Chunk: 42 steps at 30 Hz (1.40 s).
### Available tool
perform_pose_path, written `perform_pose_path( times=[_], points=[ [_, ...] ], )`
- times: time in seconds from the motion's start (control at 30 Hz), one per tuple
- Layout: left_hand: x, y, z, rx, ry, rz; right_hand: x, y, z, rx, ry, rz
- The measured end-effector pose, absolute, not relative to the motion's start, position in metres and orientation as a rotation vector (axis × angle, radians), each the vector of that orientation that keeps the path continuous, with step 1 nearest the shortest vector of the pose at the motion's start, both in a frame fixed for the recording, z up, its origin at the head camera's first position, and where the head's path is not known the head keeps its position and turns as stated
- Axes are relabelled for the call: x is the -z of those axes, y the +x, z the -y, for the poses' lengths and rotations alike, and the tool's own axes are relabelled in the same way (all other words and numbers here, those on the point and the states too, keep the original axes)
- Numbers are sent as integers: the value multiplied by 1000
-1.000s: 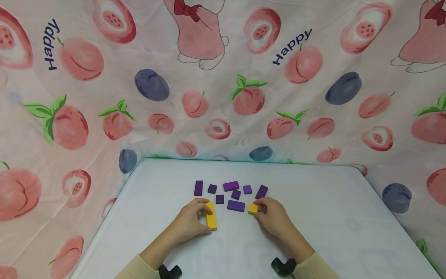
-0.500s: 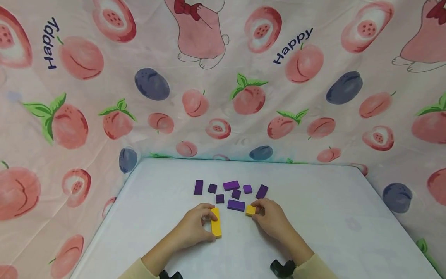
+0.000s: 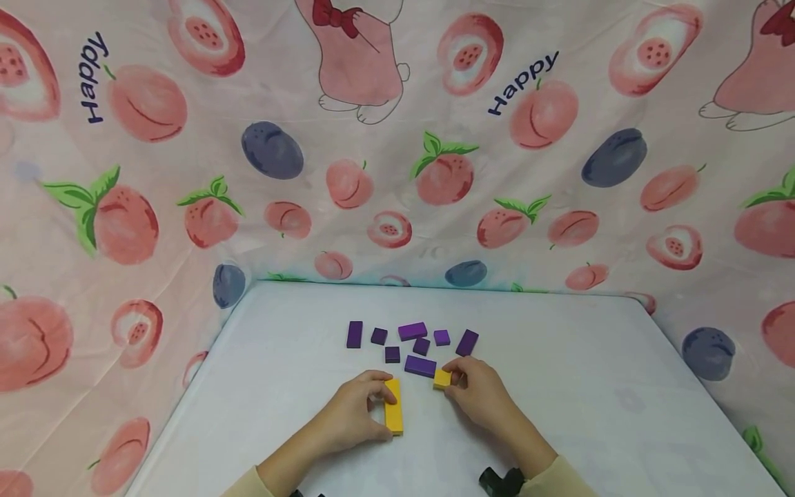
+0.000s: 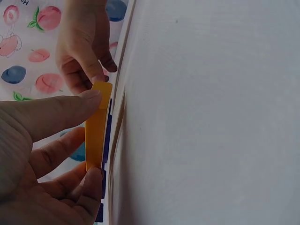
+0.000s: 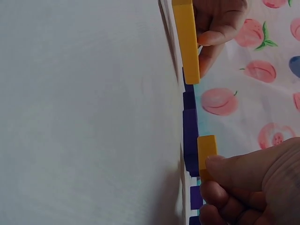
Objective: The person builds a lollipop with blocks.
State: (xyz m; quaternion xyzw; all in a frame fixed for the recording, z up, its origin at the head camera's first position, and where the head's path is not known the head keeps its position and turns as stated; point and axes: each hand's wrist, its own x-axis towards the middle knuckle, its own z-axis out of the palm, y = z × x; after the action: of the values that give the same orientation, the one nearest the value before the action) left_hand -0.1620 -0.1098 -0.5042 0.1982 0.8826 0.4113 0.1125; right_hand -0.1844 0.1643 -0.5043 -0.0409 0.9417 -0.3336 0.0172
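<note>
On the white tabletop (image 3: 559, 386), the left hand (image 3: 350, 414) has its fingers (image 4: 70, 110) clamped on a long yellow block (image 3: 393, 406). The right hand (image 3: 481, 397) pinches a small yellow block (image 3: 442, 378), just beside the purple blocks (image 3: 420, 366) beyond.

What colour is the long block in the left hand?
Yellow. The long block gripped by the left hand shows best in the head view.

I see a white table (image 3: 590, 386) filling the lower centre of the frame. Behind and on both sides hangs a pink cloth backdrop (image 3: 397, 207) printed with peaches, blue plums, a cartoon rabbit and the word "Happy". Lighting is soft and even.
</note>
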Motion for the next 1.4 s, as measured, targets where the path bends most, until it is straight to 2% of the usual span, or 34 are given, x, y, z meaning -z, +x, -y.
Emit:
perform_pose_path(
  times=[1.4],
  points=[
    [505, -149, 91, -1112, 682, -2532, 505, -174, -146, 1000, -264, -2872]
  ],
)
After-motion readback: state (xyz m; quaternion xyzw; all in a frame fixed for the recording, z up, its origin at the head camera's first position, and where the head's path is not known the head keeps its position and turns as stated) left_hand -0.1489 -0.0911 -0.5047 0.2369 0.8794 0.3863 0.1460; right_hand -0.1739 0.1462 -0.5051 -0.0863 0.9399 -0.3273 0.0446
